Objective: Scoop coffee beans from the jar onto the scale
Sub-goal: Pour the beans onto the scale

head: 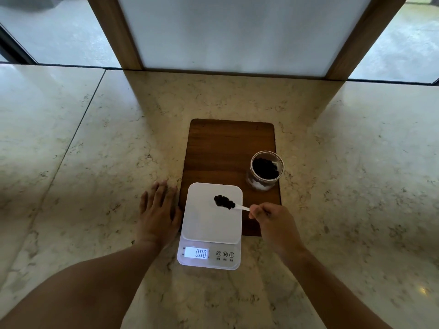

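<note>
A white digital scale (209, 224) sits at the near end of a dark wooden board (230, 143); its lit display reads 0.00. My right hand (273, 222) pinches the handle of a small white spoon (242, 207) loaded with dark coffee beans (224, 201), held over the upper right part of the scale's platform. An open glass jar (266, 170) with coffee beans inside stands on the board's right edge, beyond my right hand. My left hand (159, 210) lies flat on the marble counter, fingers spread, just left of the scale.
The pale marble counter (83, 162) spreads wide on both sides. A wood-framed frosted panel (237, 32) rises at the back of the counter, with glass panes to either side.
</note>
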The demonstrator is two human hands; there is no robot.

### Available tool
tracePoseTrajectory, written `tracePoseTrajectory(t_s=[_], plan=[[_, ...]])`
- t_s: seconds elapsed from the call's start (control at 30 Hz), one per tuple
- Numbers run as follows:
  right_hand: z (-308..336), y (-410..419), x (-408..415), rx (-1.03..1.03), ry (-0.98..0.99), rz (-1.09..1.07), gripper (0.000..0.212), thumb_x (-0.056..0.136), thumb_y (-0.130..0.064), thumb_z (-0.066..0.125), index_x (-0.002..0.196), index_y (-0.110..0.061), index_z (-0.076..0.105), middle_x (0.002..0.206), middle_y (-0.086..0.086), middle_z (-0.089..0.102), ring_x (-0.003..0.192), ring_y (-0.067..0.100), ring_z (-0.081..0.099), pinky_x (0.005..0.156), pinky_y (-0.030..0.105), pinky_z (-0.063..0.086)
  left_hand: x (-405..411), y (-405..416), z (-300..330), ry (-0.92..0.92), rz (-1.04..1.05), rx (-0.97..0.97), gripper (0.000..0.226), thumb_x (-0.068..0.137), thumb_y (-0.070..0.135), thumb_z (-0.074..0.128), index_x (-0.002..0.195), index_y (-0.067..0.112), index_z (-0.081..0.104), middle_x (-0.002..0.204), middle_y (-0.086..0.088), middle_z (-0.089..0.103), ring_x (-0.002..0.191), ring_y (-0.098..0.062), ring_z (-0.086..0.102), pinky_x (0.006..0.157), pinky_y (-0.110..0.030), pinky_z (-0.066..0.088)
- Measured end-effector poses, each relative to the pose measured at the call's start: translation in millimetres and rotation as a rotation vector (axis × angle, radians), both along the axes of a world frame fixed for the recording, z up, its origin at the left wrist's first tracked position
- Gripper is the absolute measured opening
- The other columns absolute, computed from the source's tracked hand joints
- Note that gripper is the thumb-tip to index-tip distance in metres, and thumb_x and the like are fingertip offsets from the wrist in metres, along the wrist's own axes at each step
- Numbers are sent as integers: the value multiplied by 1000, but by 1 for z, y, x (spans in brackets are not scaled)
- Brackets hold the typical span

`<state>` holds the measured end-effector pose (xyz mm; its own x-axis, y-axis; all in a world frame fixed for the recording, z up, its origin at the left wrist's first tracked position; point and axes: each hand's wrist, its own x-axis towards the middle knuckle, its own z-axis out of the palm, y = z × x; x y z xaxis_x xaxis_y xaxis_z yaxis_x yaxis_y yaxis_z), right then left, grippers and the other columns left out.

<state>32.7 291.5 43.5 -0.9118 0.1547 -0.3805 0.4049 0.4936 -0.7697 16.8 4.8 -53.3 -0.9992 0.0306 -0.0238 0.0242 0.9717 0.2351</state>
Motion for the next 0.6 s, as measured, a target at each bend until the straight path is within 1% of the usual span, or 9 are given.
tracePoseTrajectory(t_s=[0.03,0.1,0.17,0.23,0.3,0.4,0.5,0.6], plan=[[-2,-2,2,12,-7,11,33,96,-32,57,65,-23,66,46,-22,56,44,-4,49,44,14,27,0,0,0,2,-1,1,62,94,45,26,148,17,38,160,-13,29,151,-28,12,122,-51,9],[-8,-6,5,10,0,22,33,96,-31,57,65,-25,65,51,-17,60,50,-5,53,44,13,32,0,-1,-1,5,-3,1,61,94,45,27,147,17,38,159,-13,30,151,-28,12,122,-51,10],[-13,-10,8,19,-3,39,32,96,-30,56,66,-24,67,64,-11,67,59,1,58,46,12,36,-1,-1,-3,10,-4,5,59,95,44,29,147,18,37,159,-12,30,151,-28,12,121,-52,11],[-18,-13,10,30,-15,52,31,96,-30,56,70,-20,69,71,-6,70,63,5,61,50,16,40,-1,-1,-4,10,2,18,58,94,43,30,146,19,38,159,-12,30,151,-28,13,121,-52,11],[-22,-15,12,10,-10,48,30,96,-30,58,70,-21,69,68,-7,69,59,-1,59,46,11,38,-1,-2,-5,14,11,30,57,94,42,30,145,19,39,158,-13,31,151,-28,14,121,-52,11],[-25,-16,14,15,4,45,26,95,-30,58,74,-22,71,76,-9,70,66,-2,60,50,9,37,0,-2,-5,15,10,28,58,94,43,29,146,19,38,159,-12,30,151,-27,12,121,-52,11],[-28,-17,13,10,29,37,22,95,-28,59,83,-17,74,85,-4,70,75,4,61,59,19,43,0,-1,-4,19,6,28,58,94,44,29,145,19,39,160,-12,29,151,-27,12,121,-52,12],[-29,-18,14,12,45,31,21,94,-28,60,87,-15,75,88,-1,69,77,6,61,63,22,45,0,-1,-3,16,10,31,59,93,44,30,146,19,39,160,-12,28,151,-27,11,121,-52,11]])
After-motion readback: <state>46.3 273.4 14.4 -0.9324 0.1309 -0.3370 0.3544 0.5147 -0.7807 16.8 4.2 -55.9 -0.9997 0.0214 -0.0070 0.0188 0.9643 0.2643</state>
